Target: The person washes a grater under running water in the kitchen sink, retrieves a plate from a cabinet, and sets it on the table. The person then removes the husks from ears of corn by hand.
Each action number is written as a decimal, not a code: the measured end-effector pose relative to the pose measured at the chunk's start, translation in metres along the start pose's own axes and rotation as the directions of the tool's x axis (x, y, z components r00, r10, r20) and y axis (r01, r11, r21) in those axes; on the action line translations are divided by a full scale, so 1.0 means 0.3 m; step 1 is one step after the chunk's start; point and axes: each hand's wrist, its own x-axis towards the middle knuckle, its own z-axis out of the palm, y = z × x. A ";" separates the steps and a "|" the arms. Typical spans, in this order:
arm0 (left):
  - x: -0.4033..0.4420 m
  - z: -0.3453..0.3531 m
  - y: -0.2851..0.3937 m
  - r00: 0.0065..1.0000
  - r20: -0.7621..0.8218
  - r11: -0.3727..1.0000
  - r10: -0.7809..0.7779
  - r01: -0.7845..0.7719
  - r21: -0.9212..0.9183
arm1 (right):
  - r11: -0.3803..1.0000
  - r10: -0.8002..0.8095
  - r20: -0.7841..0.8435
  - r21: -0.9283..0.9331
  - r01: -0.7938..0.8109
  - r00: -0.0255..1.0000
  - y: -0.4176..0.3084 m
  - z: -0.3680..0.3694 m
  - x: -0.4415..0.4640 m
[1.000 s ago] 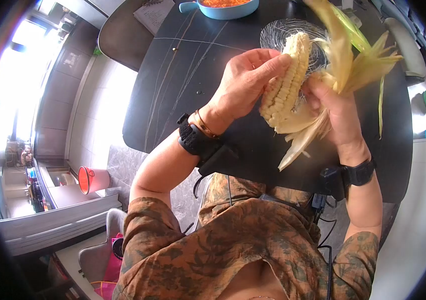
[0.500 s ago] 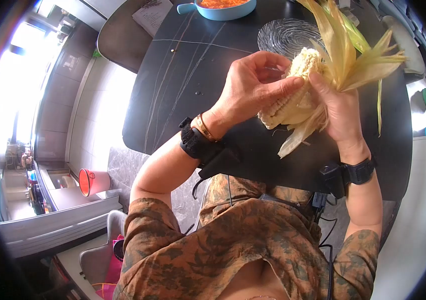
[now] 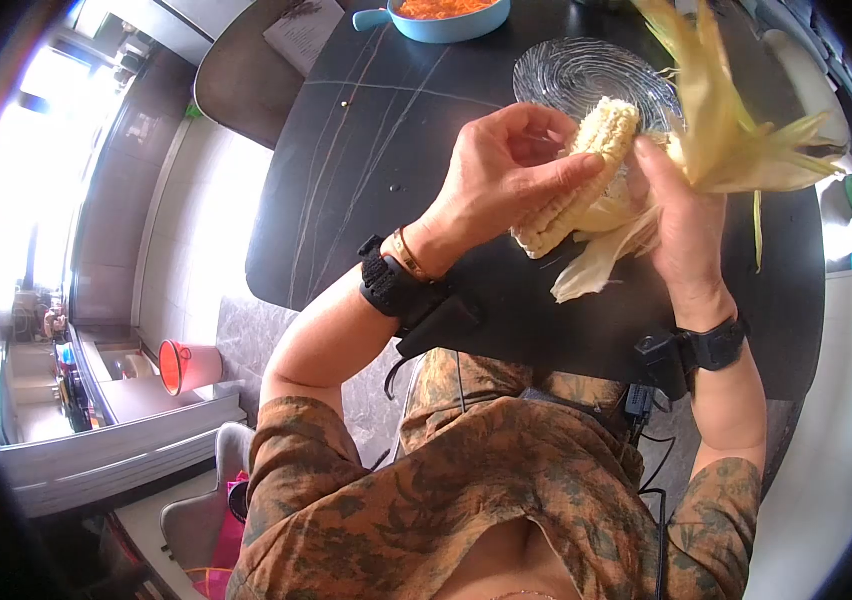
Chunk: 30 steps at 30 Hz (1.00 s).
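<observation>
A pale ear of corn (image 3: 601,135) is tilted over the dark table, its rows of kernels bare on the side toward me. My left hand (image 3: 501,175) is closed on it, with the thumb across the kernels and the other fingers behind. Beside it, my right hand (image 3: 688,225) grips the yellowish corn husk (image 3: 731,140), whose long leaves fan out up and right. A loose husk leaf (image 3: 596,270) hangs below, between the hands. Husk hides part of the cob's right side.
Behind the corn lies a round clear plate with swirled ridges (image 3: 561,75) on the black table (image 3: 346,200). A blue pan (image 3: 456,25) with shredded orange food stands at the far edge. A chair (image 3: 236,75) is at the far left, and a bucket (image 3: 191,366) stands on the floor.
The husk in my right hand has shifted right, and a gap has widened between it and the cob. My left hand stays almost in place on the ear.
</observation>
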 end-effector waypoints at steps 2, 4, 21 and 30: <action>-0.002 0.001 0.006 0.999 0.015 0.998 -0.041 0.041 -0.041 | 0.998 0.042 -0.002 0.040 -0.042 0.999 -0.001 -0.003 0.003; -0.001 0.000 0.006 0.997 0.032 0.995 -0.070 0.072 -0.074 | 0.995 0.080 0.008 0.064 -0.080 0.997 -0.001 -0.016 0.012; 0.005 -0.030 -0.006 0.983 0.089 0.958 -0.159 0.176 -0.227 | 0.989 0.139 0.263 0.019 -0.149 0.955 -0.031 -0.036 0.002; 0.038 -0.125 -0.009 0.978 -0.111 0.969 -0.179 0.156 -0.194 | 0.986 0.166 0.230 -0.035 -0.162 0.959 -0.083 0.002 -0.024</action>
